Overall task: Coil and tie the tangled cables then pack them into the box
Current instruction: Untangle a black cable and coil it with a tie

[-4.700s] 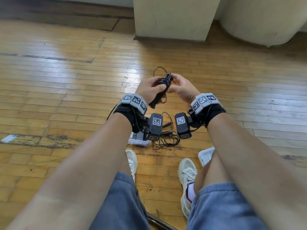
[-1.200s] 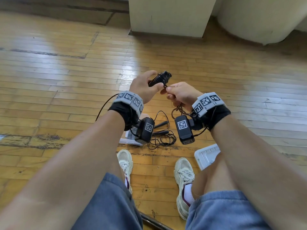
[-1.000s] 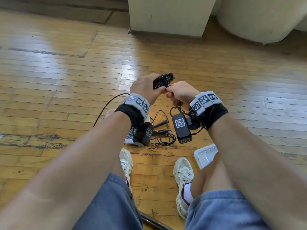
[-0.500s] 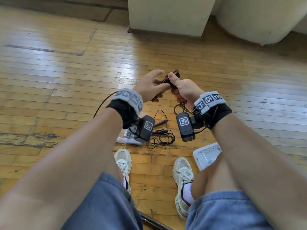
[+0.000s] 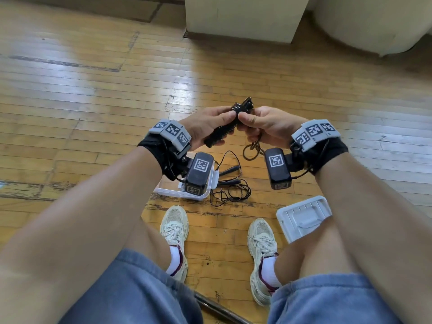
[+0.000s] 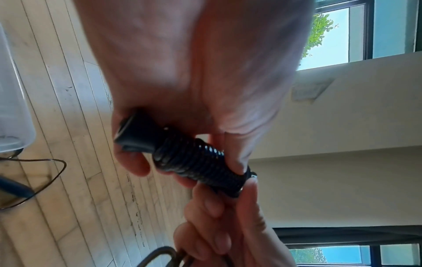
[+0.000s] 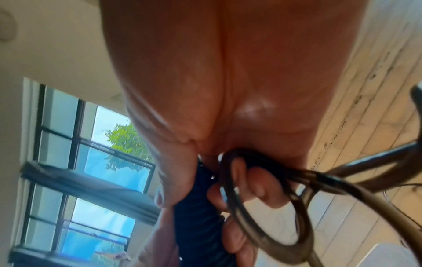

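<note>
Floor [image 5: 70, 94] is glossy yellow wood strip, scuffed w/ dark worn patches. Taking the clear plastic box [image 5: 173, 191] on the floor as landmark: it's rectangular, ribbed inside, partly hidden behind the left wrist cam. Above it and raised off the floor, left hand [image 5: 205, 127] wraps fingers and thumb round a black ribbed cable bundle [image 5: 222, 134], tightly wound, cylinder-shaped, slanting up to the right; left wrist view shows a smooth black plug end [image 6: 134, 133] poking out by the palm. Right of that, right hand [image 5: 264, 123] pinches the bundle's upper end, thumb tip to thumb tip w/ the left, both hands together; loose brownish translucent loops [image 5: 251, 150] hang under its curled fingers. Just right of the box, thin black tangled cables [image 5: 230, 190] lie on the floor w/ two black plugs. Further right and nearer the person, white moulded lid [image 5: 304, 216], flat, ribbed, beside the right knee.
</note>
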Available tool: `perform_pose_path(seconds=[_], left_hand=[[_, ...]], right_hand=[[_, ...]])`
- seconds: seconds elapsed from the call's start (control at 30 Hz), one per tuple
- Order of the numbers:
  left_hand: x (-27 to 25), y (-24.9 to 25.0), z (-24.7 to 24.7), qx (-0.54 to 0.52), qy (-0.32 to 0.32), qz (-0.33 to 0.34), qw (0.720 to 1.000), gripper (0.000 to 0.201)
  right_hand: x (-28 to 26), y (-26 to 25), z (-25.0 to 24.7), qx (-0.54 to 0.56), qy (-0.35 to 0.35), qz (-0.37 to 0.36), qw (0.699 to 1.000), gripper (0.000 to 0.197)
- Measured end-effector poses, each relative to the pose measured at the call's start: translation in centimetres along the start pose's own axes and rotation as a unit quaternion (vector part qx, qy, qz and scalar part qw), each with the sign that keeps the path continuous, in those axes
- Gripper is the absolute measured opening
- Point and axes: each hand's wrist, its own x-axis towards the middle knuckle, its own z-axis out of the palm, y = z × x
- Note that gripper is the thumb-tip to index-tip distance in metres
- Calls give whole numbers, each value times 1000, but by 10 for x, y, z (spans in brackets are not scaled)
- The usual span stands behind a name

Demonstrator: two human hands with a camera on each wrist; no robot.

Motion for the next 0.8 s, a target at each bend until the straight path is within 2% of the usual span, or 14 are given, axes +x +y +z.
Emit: perform_pose_path(seconds=[0.1, 0.23, 0.3, 0.37, 0.47, 0.53, 0.67, 0.73, 0.8], left_hand=[[5, 2, 0, -9, 33, 38, 999, 27], [16, 0, -4, -6, 113, 96, 989, 34], [23, -1, -8, 107, 148, 138, 973, 35], [28, -1, -10, 236, 150, 164, 946, 34], [33, 1, -15, 320, 145, 140, 926, 24], [36, 2, -19, 312, 135, 121, 933, 24], [36, 1, -21, 166, 107, 84, 977, 30], [36, 0, -21, 153, 112, 75, 979, 32], [37, -1, -25, 185, 154, 81, 967, 36]], right_hand=[[0, -7, -4, 12, 7, -21, 1000, 10], [7, -11, -7, -15, 28, -20, 999, 20], [15, -12, -3, -19, 60, -5, 998, 24], [24, -11, 4, -51, 108, 12, 993, 26], [35, -6, 8, -85, 139, 11, 987, 32], [37, -7, 7, -66, 126, 3, 990, 32], [38, -12, 7, -51, 108, -6, 993, 31], [41, -11, 9, -64, 114, -2, 991, 30], [45, -13, 12, -88, 129, 5, 988, 29]])
